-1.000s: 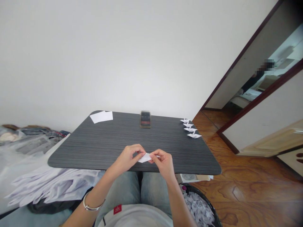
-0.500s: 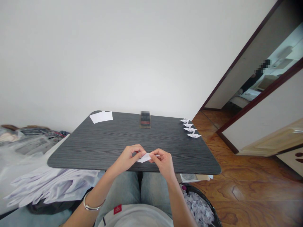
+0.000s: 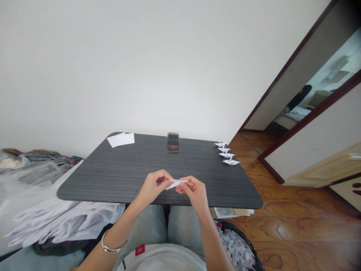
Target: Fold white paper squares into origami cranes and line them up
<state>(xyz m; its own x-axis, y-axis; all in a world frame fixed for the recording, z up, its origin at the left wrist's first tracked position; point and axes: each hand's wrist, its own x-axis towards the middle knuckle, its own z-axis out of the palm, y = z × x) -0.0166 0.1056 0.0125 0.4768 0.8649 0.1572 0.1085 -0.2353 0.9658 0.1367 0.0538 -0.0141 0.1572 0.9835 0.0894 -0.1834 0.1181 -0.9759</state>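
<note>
Between my two hands is a small piece of folded white paper [image 3: 174, 183], held just above the near part of the dark table [image 3: 118, 177]. My left hand [image 3: 156, 186] pinches its left end between thumb and fingers. The right end is gripped by my right hand [image 3: 194, 189], thumb in front and fingers behind, with a pointed tip showing past the thumb. My fingers cover part of the folds. Several folded white paper cranes [image 3: 230, 162] stand in a row along the table's right edge.
White paper sheets [image 3: 121, 139] lie at the back left, and a phone-like device [image 3: 173, 143] leans at the back middle. Below right stands a black-rimmed bin [image 3: 238, 248] full of folded paper. White cloth [image 3: 64, 222] is heaped at left. Beyond the doorway a person [image 3: 299, 98] bends over.
The folded paper has turned slightly in my hands, and more of its right tip shows. Both hands have shifted a little. The person beyond the doorway has bent lower.
</note>
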